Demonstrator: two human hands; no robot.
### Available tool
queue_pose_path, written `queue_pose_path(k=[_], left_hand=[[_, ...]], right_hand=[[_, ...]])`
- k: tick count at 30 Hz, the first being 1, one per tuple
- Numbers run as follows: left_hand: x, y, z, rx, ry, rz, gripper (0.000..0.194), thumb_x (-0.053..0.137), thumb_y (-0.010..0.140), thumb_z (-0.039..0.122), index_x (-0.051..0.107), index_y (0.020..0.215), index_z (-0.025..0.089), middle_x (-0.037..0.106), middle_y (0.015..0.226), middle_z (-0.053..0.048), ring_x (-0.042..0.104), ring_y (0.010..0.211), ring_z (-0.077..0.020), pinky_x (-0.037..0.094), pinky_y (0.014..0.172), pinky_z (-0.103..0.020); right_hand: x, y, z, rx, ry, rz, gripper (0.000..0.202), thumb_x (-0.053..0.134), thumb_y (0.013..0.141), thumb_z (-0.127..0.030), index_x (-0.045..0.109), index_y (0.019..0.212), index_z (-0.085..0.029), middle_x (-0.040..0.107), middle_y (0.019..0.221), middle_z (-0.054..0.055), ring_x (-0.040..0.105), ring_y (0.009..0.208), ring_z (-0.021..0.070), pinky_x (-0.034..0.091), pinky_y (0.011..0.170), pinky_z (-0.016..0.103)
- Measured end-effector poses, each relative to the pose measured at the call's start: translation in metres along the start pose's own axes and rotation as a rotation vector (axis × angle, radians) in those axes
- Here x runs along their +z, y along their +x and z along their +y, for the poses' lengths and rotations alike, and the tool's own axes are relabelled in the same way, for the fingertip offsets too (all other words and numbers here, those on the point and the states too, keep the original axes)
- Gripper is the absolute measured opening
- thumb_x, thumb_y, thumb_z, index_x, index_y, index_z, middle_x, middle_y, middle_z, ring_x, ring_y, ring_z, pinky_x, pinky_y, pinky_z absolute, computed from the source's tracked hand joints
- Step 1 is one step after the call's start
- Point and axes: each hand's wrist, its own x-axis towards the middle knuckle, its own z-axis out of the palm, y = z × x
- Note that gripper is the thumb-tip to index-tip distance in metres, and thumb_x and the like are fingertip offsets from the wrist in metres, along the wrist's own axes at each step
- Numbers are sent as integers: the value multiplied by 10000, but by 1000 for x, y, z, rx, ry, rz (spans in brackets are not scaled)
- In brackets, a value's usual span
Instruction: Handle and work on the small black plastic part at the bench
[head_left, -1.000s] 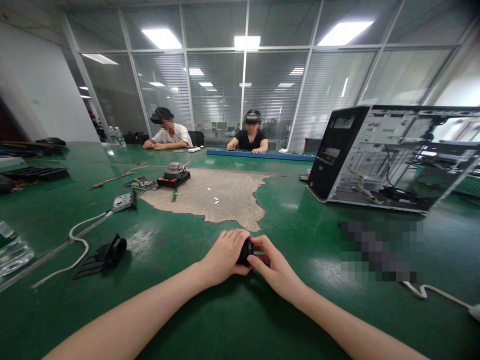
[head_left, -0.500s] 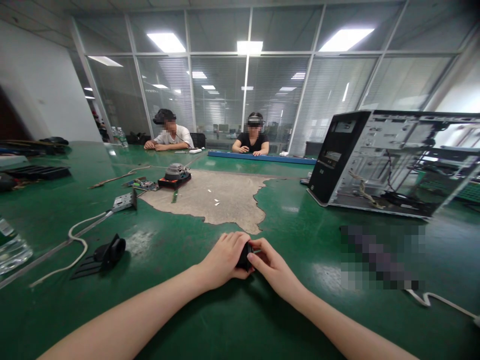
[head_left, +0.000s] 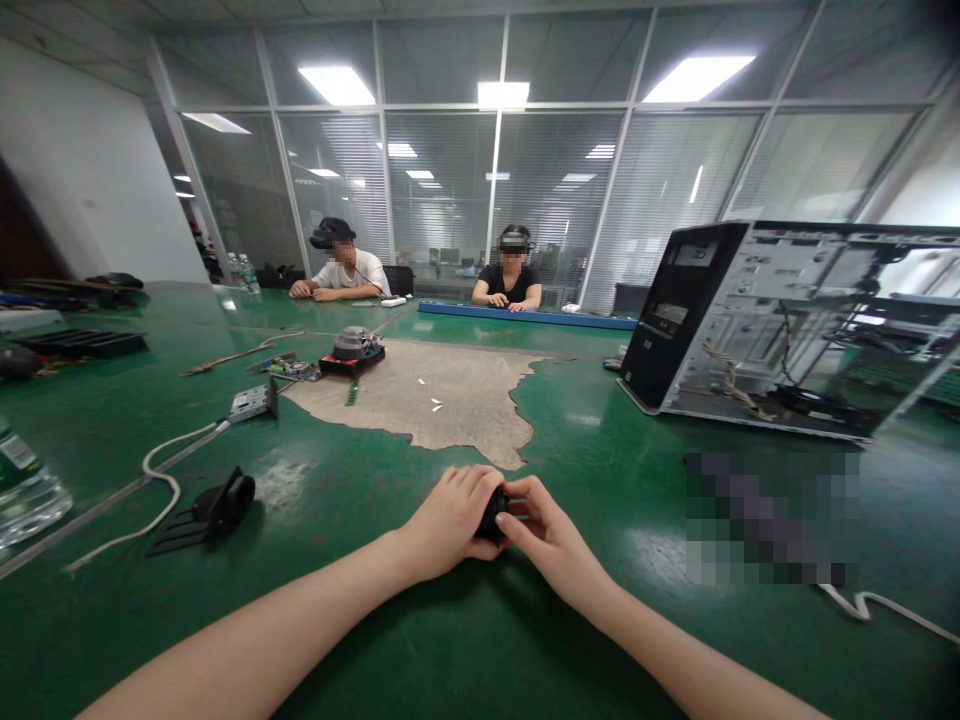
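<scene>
A small black object (head_left: pixel 491 514) is between my two hands, just above or on the green table (head_left: pixel 450 640). My left hand (head_left: pixel 452 518) is wrapped round its left side and top, with the thumb underneath. The thumb and fingers of my right hand (head_left: pixel 541 530) grip its right side. Most of the object is hidden by my fingers, so its full shape cannot be made out. Beyond my hands lies a torn-edged tan patch (head_left: pixel 465 400) with small white scraps on it.
An opened computer case (head_left: pixel 697 320) stands at the right, near a blurred strip with a white cable (head_left: pixel 851 605). At the left are a black plastic part (head_left: pixel 217 505), a metal bracket (head_left: pixel 251 401), a bottle (head_left: pixel 30 480) and a dome-topped device (head_left: pixel 352 350). Two people sit across the table.
My hands stay round the black object, with a slight shift of the right fingers. Across the table, the black-shirted person's hands have moved closer together. The view has shifted slightly.
</scene>
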Motion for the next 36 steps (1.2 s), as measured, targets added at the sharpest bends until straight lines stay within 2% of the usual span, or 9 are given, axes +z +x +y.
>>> queue_pose_path(k=[4,9,12,17,26,30,36], left_hand=[[0,0,0,-6,-8,-9,556,624,631,200,323,1099,192,493,1071,-75,483,957,-248,369,781,-371],[1,0,1,-4,-4,23,562,639,625,215,330,1094,188,498,1060,-80,483,965,-258,370,789,-375],[1,0,1,1,3,18,560,638,635,226,326,1099,189,497,1062,-81,482,964,-257,371,789,-374],[3,1,1,0,-2,13,557,634,648,236,317,1102,183,494,1063,-80,477,962,-253,369,792,-373],[-2,1,2,-4,1,-16,551,618,633,188,319,1096,182,490,1059,-76,474,950,-248,372,778,-370],[0,0,0,-1,2,-5,570,628,632,203,312,1107,184,486,1076,-80,470,968,-251,370,791,-378],[2,0,0,1,1,2,567,637,631,216,320,1099,182,489,1063,-79,476,952,-249,375,784,-374]], right_hand=[[0,-2,-4,-67,-48,20,175,542,782,-256,482,942,-219,530,934,18,548,894,165,479,779,303],[0,2,-1,10,92,19,152,531,784,-324,463,867,-217,524,835,0,564,791,147,511,617,257],[0,4,2,29,116,38,193,559,759,-332,458,876,-217,520,865,6,558,813,153,517,611,264],[-1,4,3,47,56,36,229,541,773,-310,477,966,-204,527,964,42,543,902,177,515,683,295],[1,-1,-5,-23,15,0,156,506,808,-262,480,955,-217,539,941,23,556,907,167,492,749,292],[2,1,-3,10,49,9,154,516,798,-279,471,929,-209,535,937,26,563,873,165,503,686,281],[0,3,0,83,36,-3,237,536,781,-288,474,989,-191,542,987,54,565,860,170,495,722,314]])
